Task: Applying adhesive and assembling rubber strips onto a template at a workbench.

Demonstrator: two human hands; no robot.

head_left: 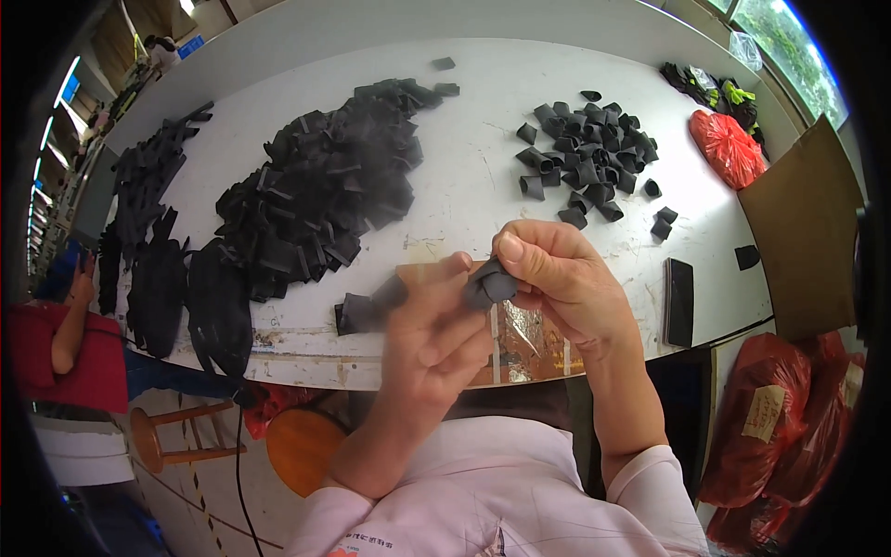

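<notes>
In front of my chest, both hands meet at a small folded black fabric piece [489, 287]. My right hand [574, 278] pinches its upper right side between thumb and fingers. Slightly blurred, my left hand [434, 325] curls its fingers against the piece's left side. Below them a worn brown board [557, 357] lies at the table's near edge, with a thin pointed white tool [522, 336] over it. Left of my left hand lie a few loose black pieces [357, 313]. A heap of flat black pieces [320, 176] spreads farther left; rolled, tube-like black pieces [594, 148] are piled at the far right.
A dark phone [678, 302] rests on the table's right, beside a cardboard sheet [800, 232] and a red plastic bag [727, 148]. Bundles of black strips [218, 311] hang over the left edge. Another person's arm [76, 320] shows at far left, near wooden stools [304, 447].
</notes>
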